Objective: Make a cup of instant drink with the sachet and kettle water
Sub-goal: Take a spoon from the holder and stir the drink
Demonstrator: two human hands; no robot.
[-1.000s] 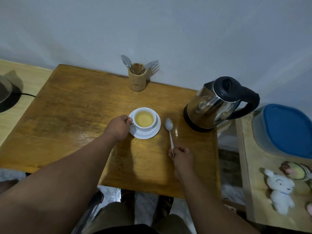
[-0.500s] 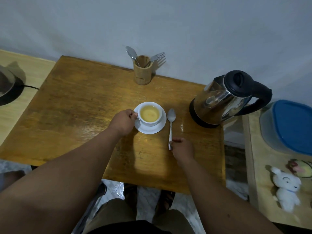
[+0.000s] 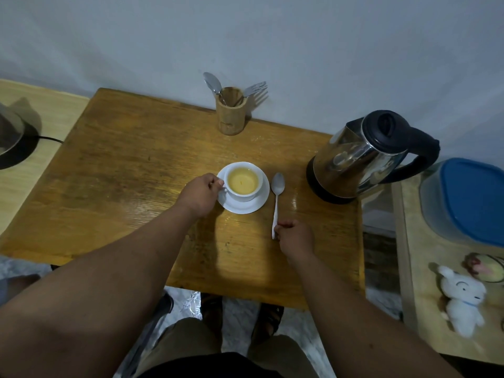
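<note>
A white cup (image 3: 243,196) full of pale yellow drink stands on a white saucer (image 3: 253,207) in the middle of the wooden table (image 3: 122,170). My left hand (image 3: 200,193) grips the cup's handle on its left side. A metal spoon (image 3: 276,199) lies flat on the table just right of the saucer, bowl pointing away. My right hand (image 3: 294,237) rests on the table with its fingertips on the spoon's handle end. The steel kettle (image 3: 362,156) with black lid and handle sits on its base at the right rear. No sachet is visible.
A wooden holder (image 3: 230,111) with a spoon and fork stands at the table's back edge by the wall. A blue-lidded container (image 3: 469,203) and plush toys (image 3: 463,298) sit on a shelf to the right. A dark appliance (image 3: 13,137) with a cord is at far left.
The spoon was put down flat beside the saucer; my right hand stays at its handle end. My left hand keeps hold of the cup handle. The camera view shifted slightly.
</note>
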